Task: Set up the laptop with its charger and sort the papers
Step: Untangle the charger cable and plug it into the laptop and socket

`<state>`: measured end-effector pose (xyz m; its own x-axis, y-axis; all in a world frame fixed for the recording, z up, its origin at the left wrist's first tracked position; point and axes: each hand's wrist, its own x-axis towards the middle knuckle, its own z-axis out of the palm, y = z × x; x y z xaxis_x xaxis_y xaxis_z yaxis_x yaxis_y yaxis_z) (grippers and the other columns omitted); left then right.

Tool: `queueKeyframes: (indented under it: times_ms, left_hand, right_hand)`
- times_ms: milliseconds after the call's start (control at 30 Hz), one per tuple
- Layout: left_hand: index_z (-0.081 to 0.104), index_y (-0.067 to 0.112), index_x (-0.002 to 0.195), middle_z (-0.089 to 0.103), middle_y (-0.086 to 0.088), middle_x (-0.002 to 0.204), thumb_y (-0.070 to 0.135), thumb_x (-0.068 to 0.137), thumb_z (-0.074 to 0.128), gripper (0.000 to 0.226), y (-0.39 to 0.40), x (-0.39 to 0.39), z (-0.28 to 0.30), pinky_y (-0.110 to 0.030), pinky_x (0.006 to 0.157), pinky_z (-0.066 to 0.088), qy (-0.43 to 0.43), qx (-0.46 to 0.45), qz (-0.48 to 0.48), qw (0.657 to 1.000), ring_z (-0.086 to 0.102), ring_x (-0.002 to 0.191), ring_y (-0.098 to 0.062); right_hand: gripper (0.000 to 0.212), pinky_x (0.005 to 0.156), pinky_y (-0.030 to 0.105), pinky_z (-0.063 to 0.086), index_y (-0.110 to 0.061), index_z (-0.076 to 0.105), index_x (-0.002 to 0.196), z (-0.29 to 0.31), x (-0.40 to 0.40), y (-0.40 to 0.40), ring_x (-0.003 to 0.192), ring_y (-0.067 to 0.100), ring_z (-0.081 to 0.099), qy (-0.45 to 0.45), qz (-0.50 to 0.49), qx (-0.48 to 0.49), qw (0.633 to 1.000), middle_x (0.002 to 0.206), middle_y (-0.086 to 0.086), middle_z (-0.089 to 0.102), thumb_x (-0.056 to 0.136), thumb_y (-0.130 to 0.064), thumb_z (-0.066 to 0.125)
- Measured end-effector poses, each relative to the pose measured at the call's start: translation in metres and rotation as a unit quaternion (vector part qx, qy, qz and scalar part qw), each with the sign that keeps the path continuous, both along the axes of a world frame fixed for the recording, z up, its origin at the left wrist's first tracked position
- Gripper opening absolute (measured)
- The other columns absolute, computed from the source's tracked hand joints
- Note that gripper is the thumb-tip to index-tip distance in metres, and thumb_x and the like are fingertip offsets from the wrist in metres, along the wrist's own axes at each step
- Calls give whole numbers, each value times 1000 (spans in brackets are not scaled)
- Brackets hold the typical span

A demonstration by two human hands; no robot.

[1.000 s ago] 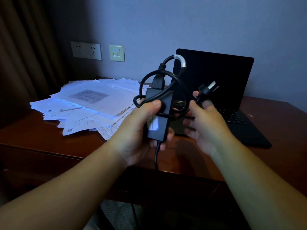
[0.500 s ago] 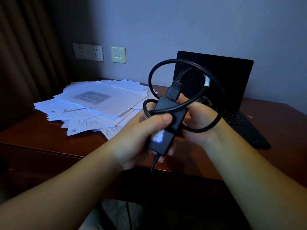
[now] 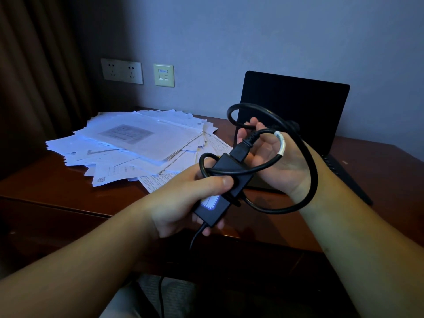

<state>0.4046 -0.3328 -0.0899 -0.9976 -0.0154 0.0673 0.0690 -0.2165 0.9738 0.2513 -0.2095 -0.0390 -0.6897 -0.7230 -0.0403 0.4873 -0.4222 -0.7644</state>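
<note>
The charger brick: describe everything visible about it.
The charger brick is a black, flat rectangular block, apparently plastic, with a pale label on its near face. The left hand grips it, tilted, above the desk's front edge. A black cable plugs into its far end and loops around it and the right hand; another cord hangs from its near end.

Brown curtain left; wall sockets — data port beside.

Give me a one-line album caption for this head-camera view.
At a wooden desk, the left hand grips a charger brick while the right hand unwinds its cable.
</note>
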Motion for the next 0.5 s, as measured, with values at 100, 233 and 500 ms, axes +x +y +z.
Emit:
queueKeyframes:
  times_ms: [100,233,500]
  left_hand:
    - [70,21,104,69,-11,81,43,67,77,44,-3,-1,-3,-25,40,46,-24,-7,10,1000,64,54,-25]
    - [71,24,102,73,-9,86,45,66,78,42,-5,-1,-5,-25,40,45,-47,-24,29,998,64,55,-27]
    - [63,12,116,70,-13,82,41,77,76,50,-6,-13,-6,-27,40,45,-86,0,139,986,63,53,-28]
  right_hand:
    - [29,67,30,60,-9,69,90,2,-2,3,74,19,73,42,20,-2,999,79,7,72,104,-16,45]
    - [25,93,42,56,-17,60,99,15,-2,17,98,24,73,129,53,19,990,91,3,72,108,-21,36]
    - [21,113,62,39,-16,60,101,25,0,31,120,36,67,231,21,28,972,97,3,71,106,-20,40]
